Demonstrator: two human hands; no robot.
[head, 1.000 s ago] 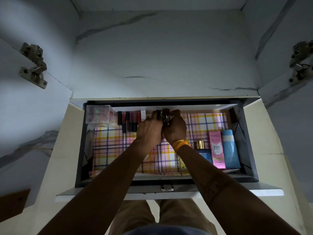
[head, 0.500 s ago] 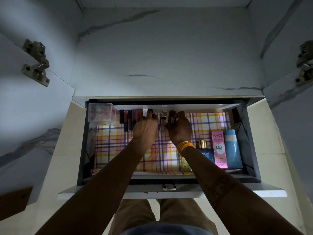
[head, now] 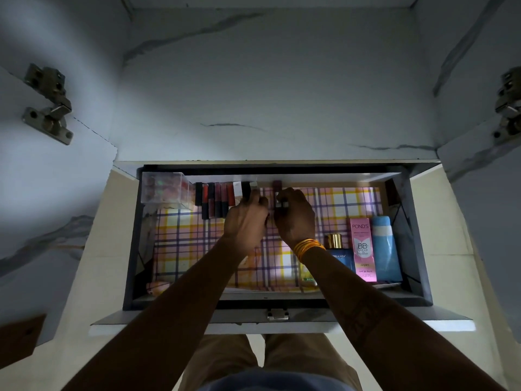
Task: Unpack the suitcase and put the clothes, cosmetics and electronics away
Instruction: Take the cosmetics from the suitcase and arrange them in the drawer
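Right hand (head: pixel 296 214) is pinching a dark maroon lipstick tube (head: pixel 277 193), standing it up at the back of the open drawer (head: pixel 417 249) – just right of the row of lipsticks (head: pixel 215 198) already lined up there. Left hand (head: pixel 246 221) has its fingers curled on a dark tube (head: pixel 246 190) at the end of that row. Clear plastic box (head: pixel 165 190) sits in the back left corner. On the right – a blue perfume bottle (head: pixel 339 253), pink BB cream box (head: pixel 363 249) and blue tube (head: pixel 386 249) side by side on the plaid liner (head: pixel 191 249).
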